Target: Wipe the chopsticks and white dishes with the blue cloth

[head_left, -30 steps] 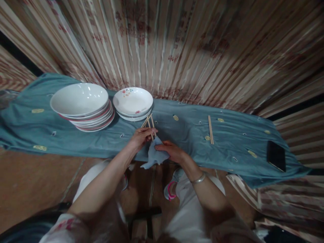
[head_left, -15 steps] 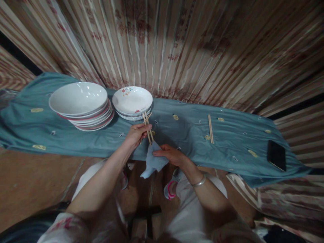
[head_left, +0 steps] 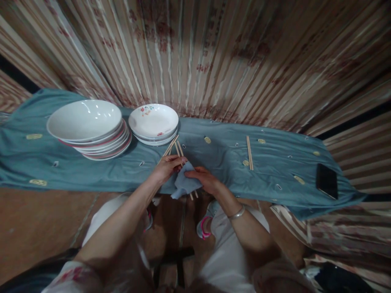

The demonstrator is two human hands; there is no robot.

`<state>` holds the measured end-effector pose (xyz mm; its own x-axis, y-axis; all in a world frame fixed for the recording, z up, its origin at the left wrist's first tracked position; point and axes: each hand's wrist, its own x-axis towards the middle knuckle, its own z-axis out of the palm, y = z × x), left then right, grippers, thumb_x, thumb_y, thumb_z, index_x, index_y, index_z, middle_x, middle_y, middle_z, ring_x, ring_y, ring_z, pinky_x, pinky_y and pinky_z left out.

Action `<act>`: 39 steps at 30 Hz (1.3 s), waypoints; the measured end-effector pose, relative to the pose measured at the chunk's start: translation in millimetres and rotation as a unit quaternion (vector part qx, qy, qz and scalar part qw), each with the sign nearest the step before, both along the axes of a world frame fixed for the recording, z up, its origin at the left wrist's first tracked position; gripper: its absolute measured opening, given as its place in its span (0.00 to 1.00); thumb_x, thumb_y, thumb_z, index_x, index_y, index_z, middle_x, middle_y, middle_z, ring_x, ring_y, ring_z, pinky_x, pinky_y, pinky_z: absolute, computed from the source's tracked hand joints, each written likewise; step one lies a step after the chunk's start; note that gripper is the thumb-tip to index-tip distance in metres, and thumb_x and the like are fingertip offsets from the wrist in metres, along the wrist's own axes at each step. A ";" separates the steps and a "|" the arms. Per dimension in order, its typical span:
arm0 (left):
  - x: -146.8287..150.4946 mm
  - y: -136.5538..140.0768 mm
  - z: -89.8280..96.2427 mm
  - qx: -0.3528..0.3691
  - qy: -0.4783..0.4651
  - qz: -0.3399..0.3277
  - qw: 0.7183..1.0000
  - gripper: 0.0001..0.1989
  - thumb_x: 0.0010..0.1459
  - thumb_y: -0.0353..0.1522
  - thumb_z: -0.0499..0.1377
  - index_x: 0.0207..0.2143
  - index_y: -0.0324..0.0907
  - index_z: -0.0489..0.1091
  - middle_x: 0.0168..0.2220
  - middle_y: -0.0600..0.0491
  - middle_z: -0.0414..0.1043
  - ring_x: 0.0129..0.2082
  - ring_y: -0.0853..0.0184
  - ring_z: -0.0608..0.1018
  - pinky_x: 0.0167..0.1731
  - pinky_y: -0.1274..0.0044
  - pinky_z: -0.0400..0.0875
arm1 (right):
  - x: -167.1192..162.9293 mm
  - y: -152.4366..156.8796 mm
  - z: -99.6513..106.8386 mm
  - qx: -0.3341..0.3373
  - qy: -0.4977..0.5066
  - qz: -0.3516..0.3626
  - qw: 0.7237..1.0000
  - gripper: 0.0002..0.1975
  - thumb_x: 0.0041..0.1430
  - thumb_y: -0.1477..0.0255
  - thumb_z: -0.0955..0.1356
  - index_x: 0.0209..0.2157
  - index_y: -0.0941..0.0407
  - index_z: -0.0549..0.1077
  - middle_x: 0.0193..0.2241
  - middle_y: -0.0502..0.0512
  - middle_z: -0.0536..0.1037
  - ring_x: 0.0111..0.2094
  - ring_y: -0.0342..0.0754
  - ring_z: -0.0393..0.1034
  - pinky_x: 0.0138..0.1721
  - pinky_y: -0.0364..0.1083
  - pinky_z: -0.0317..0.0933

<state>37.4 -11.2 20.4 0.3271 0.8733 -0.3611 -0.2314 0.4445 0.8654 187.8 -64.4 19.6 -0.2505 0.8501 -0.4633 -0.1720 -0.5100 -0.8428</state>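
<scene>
My left hand (head_left: 168, 167) is closed on a pair of light wooden chopsticks (head_left: 181, 149). Their upper ends stick out above the fingers, and the lower ends show below a small blue cloth (head_left: 183, 184). My right hand (head_left: 205, 179) pinches that cloth around the middle of the sticks, its thumb on top. More chopsticks (head_left: 171, 145) slant out beyond my left hand at another angle; whether they lie on the table or are held too, I cannot tell. Farther right, another pair of chopsticks (head_left: 249, 153) rests on the green tablecloth (head_left: 221, 142).
On the left stands a stack of large white bowls (head_left: 85, 120) with red bands. Beside it is a stack of smaller flowered plates (head_left: 154, 120). A black phone (head_left: 326, 181) lies near the right end. A pleated curtain (head_left: 195, 61) hangs behind the table.
The chopsticks now pass through the cloth, with their lower ends out below it. My hands have come closer together. The whole scene has shifted slightly left in view.
</scene>
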 end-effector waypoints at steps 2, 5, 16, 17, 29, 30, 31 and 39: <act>0.9 -0.5 -2.3 -0.005 -0.008 0.000 1.000 0.16 0.33 0.36 0.73 0.24 0.36 0.78 0.21 0.54 0.72 0.18 0.77 0.68 0.19 0.82 0.61 | 0.2 1.4 -0.1 -0.010 0.011 -0.007 1.000 0.14 0.38 0.64 0.75 0.25 0.59 0.75 0.18 0.46 0.73 0.19 0.39 0.62 0.24 0.41 0.58; 1.5 -0.1 -3.3 -0.005 -0.015 0.006 1.000 0.16 0.33 0.36 0.74 0.25 0.36 0.78 0.22 0.53 0.73 0.19 0.76 0.70 0.20 0.82 0.62 | 0.9 1.9 -1.0 -0.016 0.022 -0.014 1.000 0.13 0.39 0.64 0.75 0.25 0.58 0.76 0.18 0.46 0.74 0.19 0.38 0.61 0.24 0.40 0.57; -5.1 8.8 4.4 0.009 0.020 0.075 0.997 0.14 0.31 0.35 0.73 0.19 0.37 0.73 0.17 0.56 0.69 0.14 0.80 0.62 0.14 0.83 0.54 | 0.2 -5.9 5.5 -0.032 0.027 0.092 0.995 0.17 0.36 0.63 0.77 0.27 0.60 0.78 0.22 0.48 0.77 0.23 0.41 0.68 0.29 0.41 0.61; -5.5 9.1 4.5 0.012 0.022 0.080 0.996 0.14 0.31 0.35 0.73 0.19 0.37 0.73 0.16 0.57 0.68 0.14 0.80 0.62 0.14 0.83 0.53 | -0.5 -6.5 6.4 -0.035 0.030 0.097 0.994 0.17 0.35 0.63 0.77 0.26 0.59 0.78 0.21 0.48 0.77 0.22 0.41 0.68 0.28 0.41 0.61; -2.5 4.1 4.8 0.024 0.031 0.050 0.998 0.14 0.32 0.36 0.73 0.20 0.37 0.74 0.16 0.57 0.68 0.14 0.79 0.63 0.15 0.82 0.54 | -2.6 -4.1 3.0 -0.024 0.022 0.055 0.998 0.18 0.34 0.61 0.77 0.24 0.59 0.75 0.18 0.45 0.75 0.19 0.39 0.65 0.25 0.41 0.57; -1.9 3.4 4.3 0.017 0.027 0.041 0.999 0.14 0.32 0.35 0.73 0.21 0.37 0.75 0.17 0.56 0.69 0.15 0.78 0.64 0.15 0.82 0.56 | -1.7 -3.4 2.9 -0.021 0.021 0.045 0.999 0.18 0.35 0.61 0.77 0.24 0.59 0.75 0.18 0.45 0.74 0.19 0.39 0.64 0.24 0.41 0.57; -1.6 2.8 3.7 0.011 0.021 0.035 0.999 0.15 0.32 0.35 0.73 0.22 0.36 0.76 0.19 0.55 0.71 0.15 0.78 0.65 0.16 0.82 0.57 | -0.9 -2.6 2.9 -0.018 0.019 0.032 0.999 0.17 0.35 0.62 0.77 0.24 0.59 0.75 0.18 0.45 0.74 0.19 0.39 0.64 0.23 0.40 0.56; -1.8 1.6 -3.0 -0.003 -0.025 0.010 1.000 0.17 0.31 0.34 0.74 0.26 0.36 0.79 0.25 0.52 0.76 0.23 0.74 0.73 0.26 0.82 0.67 | 3.3 6.5 1.4 -0.006 0.010 -0.015 1.000 0.15 0.35 0.63 0.76 0.24 0.58 0.75 0.17 0.45 0.74 0.18 0.37 0.62 0.22 0.40 0.55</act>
<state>35.6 -9.6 17.4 0.3280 0.8777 -0.3494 -0.2830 0.4442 0.8501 191.1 -57.9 21.0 -0.2338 0.8519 -0.4686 -0.2036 -0.5142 -0.8332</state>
